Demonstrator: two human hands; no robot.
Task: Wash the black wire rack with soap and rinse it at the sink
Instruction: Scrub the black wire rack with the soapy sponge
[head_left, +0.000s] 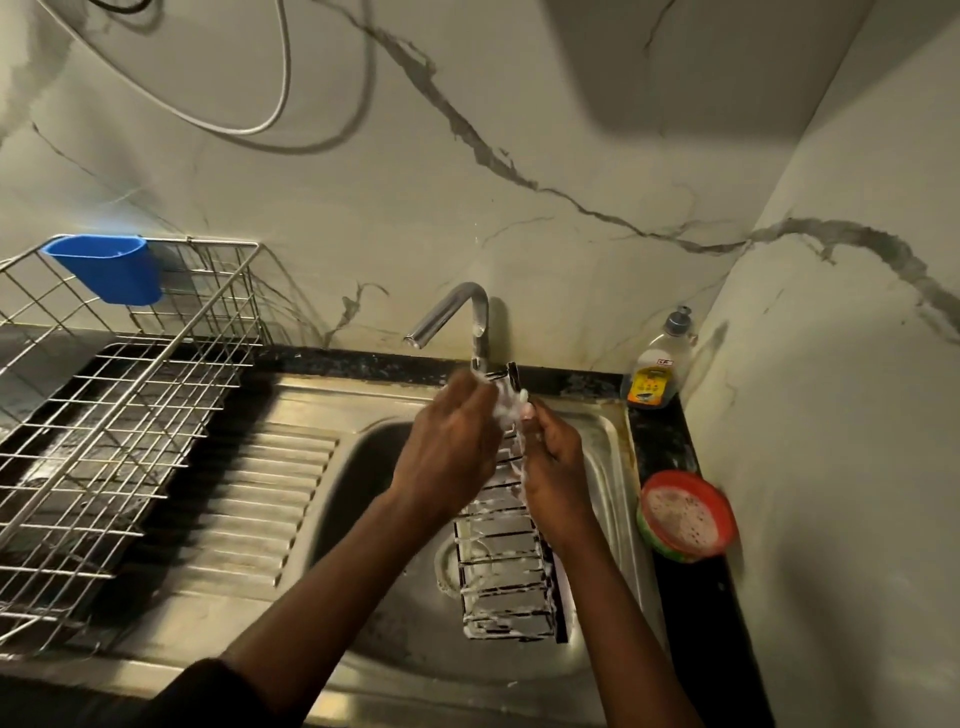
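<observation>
The black wire rack (506, 577), streaked with white soap foam, stands on end in the steel sink (608, 447). Its upper end reaches up to the tap (457, 312). My left hand (452, 441) is over the rack's upper left side, fingers curled, with foam at the fingertips. My right hand (553, 462) grips the rack's right edge near the top. Whether my left hand holds a scrubber is hidden. No water stream shows from the spout.
A soap dispenser bottle (657, 364) stands on the black counter at the back right. A red-rimmed tub of dish soap (685, 514) sits on the counter's right side. A steel dish-drying rack (119, 431) with a blue cup (109, 267) occupies the drainboard at left.
</observation>
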